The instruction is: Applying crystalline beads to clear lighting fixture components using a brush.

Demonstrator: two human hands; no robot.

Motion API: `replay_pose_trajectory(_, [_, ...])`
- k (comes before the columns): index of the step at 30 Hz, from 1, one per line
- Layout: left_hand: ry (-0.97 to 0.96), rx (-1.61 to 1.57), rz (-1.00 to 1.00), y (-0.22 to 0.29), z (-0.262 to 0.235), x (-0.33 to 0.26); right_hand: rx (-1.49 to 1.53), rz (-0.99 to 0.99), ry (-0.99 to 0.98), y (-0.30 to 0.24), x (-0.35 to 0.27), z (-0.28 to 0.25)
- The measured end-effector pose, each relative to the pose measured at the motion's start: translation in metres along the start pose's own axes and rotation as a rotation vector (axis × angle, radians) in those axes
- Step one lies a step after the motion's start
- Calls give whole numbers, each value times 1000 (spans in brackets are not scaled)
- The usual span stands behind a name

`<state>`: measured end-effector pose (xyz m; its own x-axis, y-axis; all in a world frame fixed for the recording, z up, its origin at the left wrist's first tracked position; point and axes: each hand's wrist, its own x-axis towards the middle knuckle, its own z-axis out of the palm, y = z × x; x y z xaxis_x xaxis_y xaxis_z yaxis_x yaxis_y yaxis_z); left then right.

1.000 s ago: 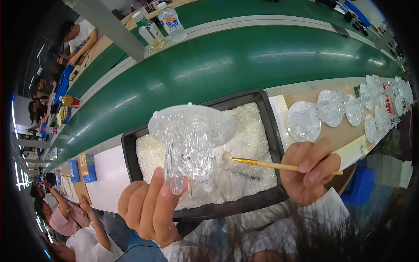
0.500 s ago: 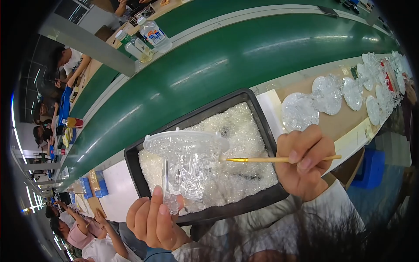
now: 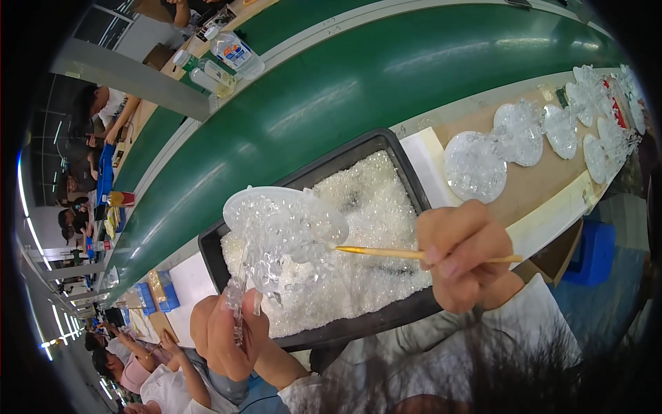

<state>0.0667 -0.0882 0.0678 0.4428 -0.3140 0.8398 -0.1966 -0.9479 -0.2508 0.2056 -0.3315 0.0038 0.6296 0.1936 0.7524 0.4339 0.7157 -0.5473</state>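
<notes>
My left hand grips the lower stem of a clear plastic piece with a round disc top, held up over a black tray filled with small clear crystal-like bits. My right hand pinches a thin yellow stick like a pen. The stick lies level, and its tip touches the right side of the clear piece.
A row of round clear plastic discs lies on the brown bench to the right of the tray. A green conveyor belt runs behind it. Bottles stand beyond the belt. Other people sit along the line at far left and lower left.
The view has tilted and the tray has shifted right. My left hand has turned the clear piece so its disc faces up more, and the stick tip has come against it.
</notes>
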Motion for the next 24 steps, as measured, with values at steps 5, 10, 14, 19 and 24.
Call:
replay_pose_trajectory(5, [-14,35,-115,3,-1,-6,-87,-17,31,-1,2,3])
replay_pose_trajectory(10, [8,114,-233,6,3,-15,-125,-40,24,-8,6,-2])
replay_pose_trajectory(14, [-7,113,-206,4,-9,-10,-195,-4,-51,-6,8,5])
replay_pose_trajectory(19, [-9,-2,-246,2,1,-20,-327,-6,-70,-1,5,6])
replay_pose_trajectory(24, [-57,-55,-72,-1,3,3,-320,-74,-62,-5,12,9])
